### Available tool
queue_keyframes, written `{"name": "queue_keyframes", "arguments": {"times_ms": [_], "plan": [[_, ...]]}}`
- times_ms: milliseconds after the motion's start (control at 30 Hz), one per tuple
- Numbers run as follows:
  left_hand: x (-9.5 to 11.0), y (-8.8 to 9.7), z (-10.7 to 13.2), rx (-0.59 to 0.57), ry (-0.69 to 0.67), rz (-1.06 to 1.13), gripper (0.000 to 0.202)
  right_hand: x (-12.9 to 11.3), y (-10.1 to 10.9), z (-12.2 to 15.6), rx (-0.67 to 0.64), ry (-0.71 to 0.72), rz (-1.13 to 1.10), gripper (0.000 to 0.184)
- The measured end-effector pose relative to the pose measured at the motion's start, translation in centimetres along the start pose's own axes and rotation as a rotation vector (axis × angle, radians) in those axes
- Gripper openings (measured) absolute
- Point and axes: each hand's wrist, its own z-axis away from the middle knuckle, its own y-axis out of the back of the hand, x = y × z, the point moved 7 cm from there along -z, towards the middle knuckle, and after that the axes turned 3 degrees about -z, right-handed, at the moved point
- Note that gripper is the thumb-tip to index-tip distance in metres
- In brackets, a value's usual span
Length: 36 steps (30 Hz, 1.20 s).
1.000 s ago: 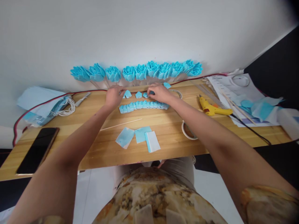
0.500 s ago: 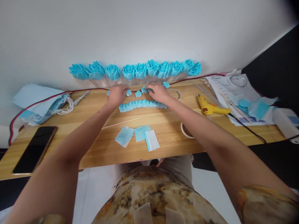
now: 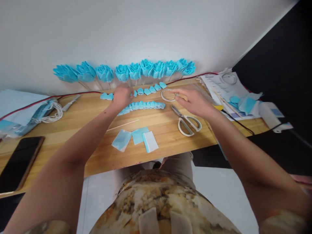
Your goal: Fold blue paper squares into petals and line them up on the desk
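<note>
My left hand (image 3: pixel 123 96) reaches to the far side of the wooden table (image 3: pixel 73 136), knuckles up over small folded blue paper petals (image 3: pixel 148 91); its fingers are blurred. A longer row of overlapped blue petals (image 3: pixel 141 105) lies just in front of it. My right hand (image 3: pixel 192 99) is stretched out with fingers apart, its fingertips at the edge of a white tape ring (image 3: pixel 167 95). White-handled scissors (image 3: pixel 186 123) lie below that hand. A line of finished blue paper flowers (image 3: pixel 122 71) leans against the wall.
Three flat paper squares (image 3: pixel 134 139) and a thin wooden stick (image 3: pixel 123 125) lie near the front edge. A black phone (image 3: pixel 18 162) and a stack of face masks (image 3: pixel 21 113) are at the left. Papers, sticks and blue scraps (image 3: pixel 234 94) crowd the right end.
My right hand left the small petals and moved right to the tape ring, uncovering the scissors. The view swung right. My left hand stayed at the small petals.
</note>
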Motion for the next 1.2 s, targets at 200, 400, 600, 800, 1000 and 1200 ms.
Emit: {"name": "queue_keyframes", "arguments": {"times_ms": [200, 400, 600, 800, 1000, 1200], "plan": [[-0.5, 1.2, 0.3, 0.029, 0.057, 0.105, 0.028, 0.4, -0.6, 9.9, -0.073, -0.127, 0.355, 0.039], [0.3, 4.9, 2.1, 0.104, 0.093, 0.180, 0.028, 1.3, -3.2, 13.1, -0.008, -0.307, 0.381, 0.047], [-1.1, 7.1, 6.3, 0.056, 0.100, 0.245, 0.026, 3.0, -2.2, 13.3, 0.088, -0.437, 0.462, 0.046], [-5.7, 7.6, 11.0, -0.016, 0.267, 0.218, 0.031, 0.5, -2.1, 9.1, 0.087, -0.175, 0.260, 0.046], [-4.2, 7.2, 14.8, -0.372, 0.202, 0.172, 0.038, -2.5, -5.3, 3.1, -0.070, 0.071, 0.140, 0.051], [-3.6, 6.2, 17.3, -0.446, 0.224, 0.086, 0.031, -5.8, -6.9, 1.4, -0.140, 0.200, -0.016, 0.045]]}}
